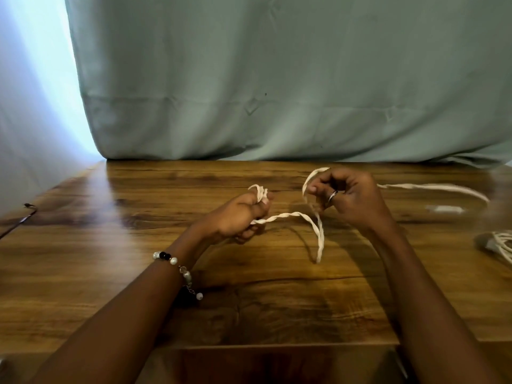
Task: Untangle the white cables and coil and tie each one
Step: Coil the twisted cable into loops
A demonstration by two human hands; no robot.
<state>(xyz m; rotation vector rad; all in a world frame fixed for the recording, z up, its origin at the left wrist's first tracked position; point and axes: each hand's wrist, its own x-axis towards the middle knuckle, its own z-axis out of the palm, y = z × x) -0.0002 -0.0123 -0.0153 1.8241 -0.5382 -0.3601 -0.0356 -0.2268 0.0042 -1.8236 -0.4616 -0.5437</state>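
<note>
Being gripped by both hands above the desk (194,314), the twisted white cable (293,216) is sagging limply; left hand (238,217) and right hand (349,195) fingers are curled around it, best held near the twists.

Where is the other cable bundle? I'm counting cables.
In the head view, it lies on the wooden table at the far right edge: cable bundle.

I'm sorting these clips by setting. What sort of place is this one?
Probably a room at home, not a workshop: a wood-grain table stands against a pale green fabric curtain, and bare hands work a twisted white cable over it.
</note>
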